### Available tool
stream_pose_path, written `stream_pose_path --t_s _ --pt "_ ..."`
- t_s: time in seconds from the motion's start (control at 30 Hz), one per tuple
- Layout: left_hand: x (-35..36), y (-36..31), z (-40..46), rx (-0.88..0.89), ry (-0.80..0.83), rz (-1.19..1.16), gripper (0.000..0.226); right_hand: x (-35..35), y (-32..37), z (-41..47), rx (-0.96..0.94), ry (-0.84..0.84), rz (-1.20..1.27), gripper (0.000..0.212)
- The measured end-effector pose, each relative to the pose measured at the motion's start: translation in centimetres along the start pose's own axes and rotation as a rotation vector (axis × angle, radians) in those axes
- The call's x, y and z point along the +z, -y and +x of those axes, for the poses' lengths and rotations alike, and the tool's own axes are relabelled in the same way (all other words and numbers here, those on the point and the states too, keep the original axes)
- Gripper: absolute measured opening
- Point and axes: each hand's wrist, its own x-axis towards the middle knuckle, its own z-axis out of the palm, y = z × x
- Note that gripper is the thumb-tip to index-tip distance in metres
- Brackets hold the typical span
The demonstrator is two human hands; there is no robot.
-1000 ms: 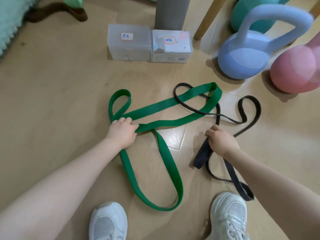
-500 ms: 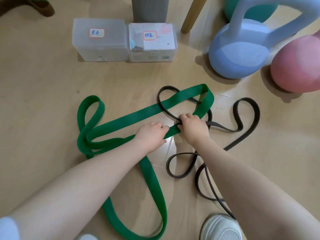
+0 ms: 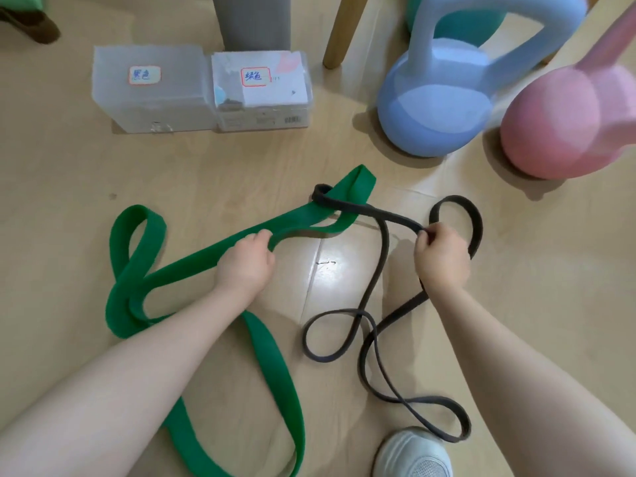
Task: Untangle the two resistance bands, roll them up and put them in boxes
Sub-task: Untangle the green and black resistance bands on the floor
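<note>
I see a tan floor (image 3: 69, 201) carrying two clear boxes (image 3: 151, 94) side by side, touching. Right of them stand a blue kettlebell (image 3: 437, 115) and a pink one (image 3: 557, 132). Nearer me lie a green band (image 3: 268, 352) and a black band (image 3: 378, 376), looped, crossing at their far ends.

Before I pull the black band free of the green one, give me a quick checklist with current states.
1. Left hand grips green band: ok.
2. Right hand pinches black band: ok.
3. Bands separated: not ok, the black end is hooked around the green fold.
4. Black band's path clear of other knots: cannot tell, it crosses itself near the shoe.
5. Boxes open: cannot tell.
</note>
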Motion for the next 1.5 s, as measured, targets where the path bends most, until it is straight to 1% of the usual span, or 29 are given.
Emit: stream_pose_path --t_s 0.07,0.17,0.3,0.37,0.4,0.43,0.47,0.53,0.57,0.6,0.63,0.7,0.73,0.8,0.87,0.9,0.97,1.03,1.1,1.13,1.2,1.23,1.27,1.3,1.33,1.4,1.43,1.47,1.5 --pt "-0.7 1.4 -0.6 -0.115 -0.055 -0.122 0.033 -0.2 -0.5 -0.6 0.096 -0.006 0.102 0.023" --pt "-1.3 3.2 -2.2 -0.183 -0.046 -0.133 0.038 -0.5 -0.7 -1.4 0.268 -0.045 0.353 0.020" --pt "-1.7 5.1 -5.1 -0.092 0.066 0.074 0.043 -0.8 -0.2 -1.7 0.453 -0.044 0.566 0.013" --pt "-2.1 5.4 -6.1 -0.057 0.121 0.133 0.046 -1.2 0.1 -2.0 0.479 -0.045 0.548 0.015" --pt "-2.3 5.2 -6.4 -0.048 0.147 0.153 0.048 -1.4 0.2 -2.3 0.455 -0.026 0.508 0.015" --pt "-2.4 4.8 -6.5 -0.041 0.177 0.168 0.049 -1.4 0.1 -2.7 0.397 0.028 0.436 0.014" --pt "-2.5 4.4 -6.5 -0.036 0.205 0.172 0.049 -1.4 0.0 -3.1 0.306 0.136 0.308 0.017" --pt "-2.5 3.5 -6.2 -0.021 0.223 0.170 0.043 -0.8 0.2 -4.1 0.097 0.416 -0.007 0.021" --pt "-2.4 3.1 -6.0 -0.009 0.217 0.173 0.039 -0.5 0.5 -4.5 0.036 0.498 -0.134 0.022" --pt "-2.2 2.7 -5.8 0.005 0.205 0.163 0.038 -0.3 1.1 -4.8 0.004 0.511 -0.221 0.026" --pt "-2.1 2.3 -5.5 0.020 0.189 0.136 0.040 -0.1 1.7 -4.9 -0.027 0.458 -0.275 0.032" --pt "-1.8 1.1 -4.9 0.071 0.152 0.067 0.044 0.1 3.0 -4.5 -0.114 0.281 -0.328 0.054" --pt "-1.7 0.5 -4.5 0.109 0.132 0.048 0.045 0.1 3.7 -4.3 -0.197 0.211 -0.334 0.061" --pt "-1.3 -0.6 -3.4 0.181 0.115 0.048 0.047 0.4 5.1 -3.7 -0.413 0.183 -0.313 0.059" --pt "-0.8 -1.4 -2.0 0.199 0.130 0.074 0.052 1.5 6.2 -3.4 -0.616 0.267 -0.333 0.050" --pt "-0.4 -1.8 -1.4 0.192 0.140 0.087 0.054 2.2 6.6 -3.3 -0.681 0.311 -0.353 0.045" --pt "0.3 -2.4 -0.2 0.174 0.157 0.123 0.054 3.4 7.2 -3.4 -0.722 0.344 -0.372 0.038" --pt "1.0 -2.8 0.8 0.168 0.157 0.155 0.042 4.2 7.6 -3.4 -0.688 0.322 -0.363 0.029" --pt "1.3 -2.8 1.5 0.142 0.129 0.151 0.030 4.5 7.8 -3.1 -0.658 0.316 -0.293 0.022" --pt "1.4 -2.7 1.8 0.118 0.114 0.117 0.030 4.4 7.8 -2.8 -0.613 0.306 -0.190 0.020" --pt "1.6 -2.3 2.0 0.094 0.093 0.049 0.031 3.1 7.9 -2.0 -0.417 0.236 0.121 0.016" --pt "1.7 -2.2 2.0 0.100 0.085 0.035 0.031 2.3 7.7 -1.3 -0.315 0.164 0.247 0.014" --pt "1.8 -2.1 1.9 0.111 0.080 0.026 0.031 1.6 7.1 -0.3 -0.239 0.084 0.295 0.014" --pt "1.8 -2.0 1.9 0.120 0.075 0.015 0.032 1.0 6.2 0.7 -0.181 0.033 0.261 0.016" --pt "1.8 -2.0 1.9 0.120 0.069 0.004 0.032 0.6 5.1 1.7 -0.126 0.024 0.182 0.018" --pt "1.6 -1.9 1.9 0.112 0.058 -0.016 0.032 0.4 2.8 2.9 0.011 0.125 -0.011 0.028" --pt "1.6 -2.0 2.0 0.107 0.055 -0.027 0.032 0.5 1.9 2.9 0.078 0.195 -0.088 0.037" --pt "1.5 -2.0 1.9 0.098 0.056 -0.045 0.031 0.6 1.3 2.4 0.110 0.222 -0.129 0.048" --pt "1.4 -1.9 1.9 0.082 0.057 -0.070 0.031 0.7 1.1 1.7 0.078 0.190 -0.133 0.056"
